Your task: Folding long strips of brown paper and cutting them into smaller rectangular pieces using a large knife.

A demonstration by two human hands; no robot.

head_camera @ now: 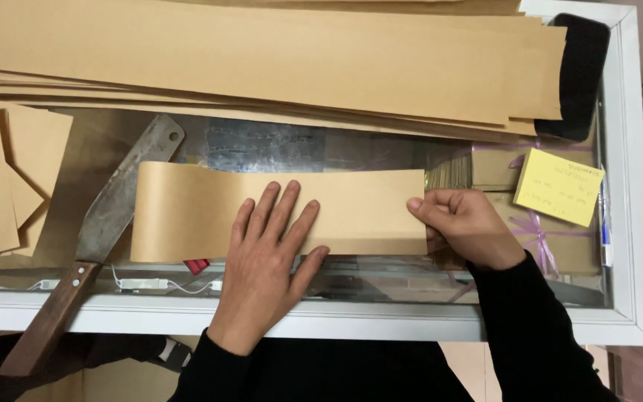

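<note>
I press my left hand [266, 257] flat, fingers spread, on the brown paper strip [210, 212], which lies lengthwise on the glass-topped table [381, 286] below the stack of long paper sheets [262, 52]. My right hand [463, 223] pinches the strip's right end, thumb and fingers clamped on the edge. To do this step well, I judge that the left palm must hold firm so the strip cannot slide, while the right hand keeps the edge square. The large knife [106, 223] lies just beside the strip's left end; I keep clear of its blade.
</note>
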